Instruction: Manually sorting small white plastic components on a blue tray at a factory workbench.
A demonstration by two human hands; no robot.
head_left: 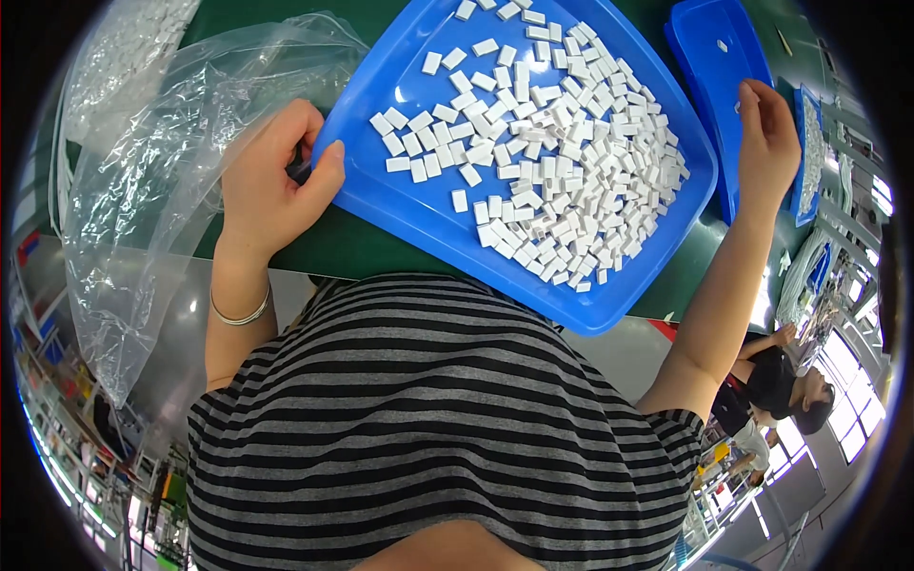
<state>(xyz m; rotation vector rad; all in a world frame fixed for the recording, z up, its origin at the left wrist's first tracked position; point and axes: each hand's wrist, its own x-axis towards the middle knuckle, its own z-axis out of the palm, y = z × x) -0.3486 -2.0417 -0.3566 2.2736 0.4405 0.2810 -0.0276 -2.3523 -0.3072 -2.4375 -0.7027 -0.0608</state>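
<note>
Large blue plastic tray with rounded corners (pixel 409 205) sat skewed on the dark green surface (pixel 319 243), near corner toward the person's black-and-grey striped shirt (pixel 447 381). Small white rectangular blocks (pixel 590 171) lay loose inside it: heaped toward the tray's right side, sparser toward its left. Left grip (pixel 271 181) was at the tray's left corner, thumb at the rim, fingers curled; couldn't tell if it was clamped on. Silver-coloured bracelet (pixel 243 316) on that wrist. Right grip (pixel 773 143) was right of the large tray, over a narrow blue plastic tray (pixel 714 71), thumb and fingertips close together. White speck at the tips, too small to tell if it was a held block. One small white piece (pixel 722 46) lay in the narrow tray. Crumpled clear plastic bag (pixel 143 219) was left of the large tray. Co-worker in a black top (pixel 771 385) showed in the background, well right of the large tray.
</note>
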